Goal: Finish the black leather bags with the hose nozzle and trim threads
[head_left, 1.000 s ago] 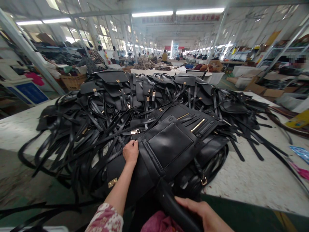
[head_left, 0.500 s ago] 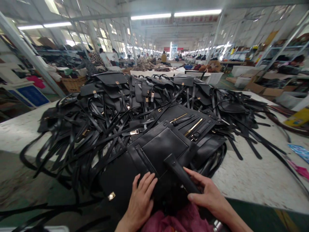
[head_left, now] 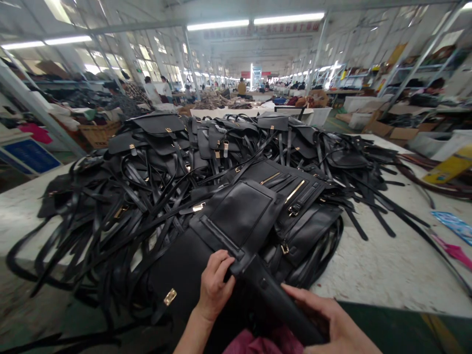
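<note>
Black bag [head_left: 236,221] lying on a heaped table [head_left: 387,275], its edge gripped by the left hand [head_left: 215,285], its strap [head_left: 275,300] clasped by the right hand [head_left: 332,319].

Bright overhead tube lighting; edges warped, softly blurred.
</note>
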`<state>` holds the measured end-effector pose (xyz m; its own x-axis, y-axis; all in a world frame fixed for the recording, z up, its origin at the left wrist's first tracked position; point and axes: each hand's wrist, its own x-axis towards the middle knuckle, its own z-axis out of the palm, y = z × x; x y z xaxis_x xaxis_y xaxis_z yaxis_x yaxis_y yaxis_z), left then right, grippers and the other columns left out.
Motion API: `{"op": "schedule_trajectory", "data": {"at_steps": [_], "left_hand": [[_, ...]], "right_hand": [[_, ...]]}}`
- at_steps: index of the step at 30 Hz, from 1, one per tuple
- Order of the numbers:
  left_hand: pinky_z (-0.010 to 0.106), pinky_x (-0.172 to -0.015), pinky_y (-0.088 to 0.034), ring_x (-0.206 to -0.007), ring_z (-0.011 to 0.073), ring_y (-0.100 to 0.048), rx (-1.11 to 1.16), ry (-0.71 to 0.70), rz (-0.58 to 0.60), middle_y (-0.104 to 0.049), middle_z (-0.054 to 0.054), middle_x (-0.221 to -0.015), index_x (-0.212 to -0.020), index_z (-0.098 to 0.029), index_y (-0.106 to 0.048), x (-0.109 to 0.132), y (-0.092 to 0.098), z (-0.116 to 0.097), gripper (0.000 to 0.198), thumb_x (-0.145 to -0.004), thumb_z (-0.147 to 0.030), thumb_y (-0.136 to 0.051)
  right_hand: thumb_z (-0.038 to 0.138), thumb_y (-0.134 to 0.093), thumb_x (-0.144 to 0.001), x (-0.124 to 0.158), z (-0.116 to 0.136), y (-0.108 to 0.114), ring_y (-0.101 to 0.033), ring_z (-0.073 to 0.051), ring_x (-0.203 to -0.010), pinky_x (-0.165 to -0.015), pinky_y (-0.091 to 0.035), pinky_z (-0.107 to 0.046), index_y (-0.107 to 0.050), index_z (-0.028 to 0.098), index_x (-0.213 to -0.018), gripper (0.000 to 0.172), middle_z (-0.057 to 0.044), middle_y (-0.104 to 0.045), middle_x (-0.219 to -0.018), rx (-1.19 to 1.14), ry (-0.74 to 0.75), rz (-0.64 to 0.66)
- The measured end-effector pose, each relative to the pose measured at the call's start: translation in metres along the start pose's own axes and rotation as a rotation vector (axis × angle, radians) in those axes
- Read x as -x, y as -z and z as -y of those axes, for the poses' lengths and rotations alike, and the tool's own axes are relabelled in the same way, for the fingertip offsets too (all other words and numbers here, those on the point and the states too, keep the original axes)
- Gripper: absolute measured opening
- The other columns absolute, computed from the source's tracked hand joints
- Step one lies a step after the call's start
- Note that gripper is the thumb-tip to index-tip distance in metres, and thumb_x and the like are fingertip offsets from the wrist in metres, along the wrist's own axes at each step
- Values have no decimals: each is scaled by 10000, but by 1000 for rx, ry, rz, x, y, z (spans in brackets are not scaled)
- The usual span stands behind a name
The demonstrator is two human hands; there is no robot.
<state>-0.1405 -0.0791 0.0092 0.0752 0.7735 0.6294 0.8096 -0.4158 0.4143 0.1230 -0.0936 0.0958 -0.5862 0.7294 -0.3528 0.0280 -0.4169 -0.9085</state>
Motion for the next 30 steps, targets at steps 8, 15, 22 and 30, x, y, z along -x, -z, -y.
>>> {"op": "schedule_trajectory", "data": {"at_steps": [8,15,22,30], "left_hand": [[410,-875,-448,-1043,221,-468,-10,9,-48,-502,118,-1050,-1093,-127,-398,17,-13,16,451,-684,-78,-580],[416,-874,-448,-1047,223,-469,17,6,-77,-501,121,-1048,-1102,-118,-390,19,-15,16,466,-680,-59,-578],[415,-868,-449,-1044,223,-470,45,2,-109,-490,127,-1057,-1129,-114,-359,19,-16,17,514,-676,-63,-596],[398,-853,-451,-1042,215,-465,37,9,-131,-469,125,-1080,-1156,-136,-329,16,-17,11,560,-671,-40,-591]], "right_hand": [[11,-595,-525,-39,-1,-14,-520,-95,-566,-454,-361,-162,-463,197,-1200,712,20,-644,-857,-100,-12,4],[37,-641,-507,-28,-7,-1,-557,-209,-929,-723,-421,-229,-506,212,-1170,699,-1,-639,-954,-179,-32,117],[106,-685,-513,-48,-14,3,-566,-132,-562,-463,-422,-202,-443,181,-1210,742,-12,-646,-792,-200,-36,107],[44,-624,-574,-56,-3,-12,-496,-69,-445,-398,-410,-176,-408,186,-1224,700,25,-615,-741,-76,-16,25]]}}
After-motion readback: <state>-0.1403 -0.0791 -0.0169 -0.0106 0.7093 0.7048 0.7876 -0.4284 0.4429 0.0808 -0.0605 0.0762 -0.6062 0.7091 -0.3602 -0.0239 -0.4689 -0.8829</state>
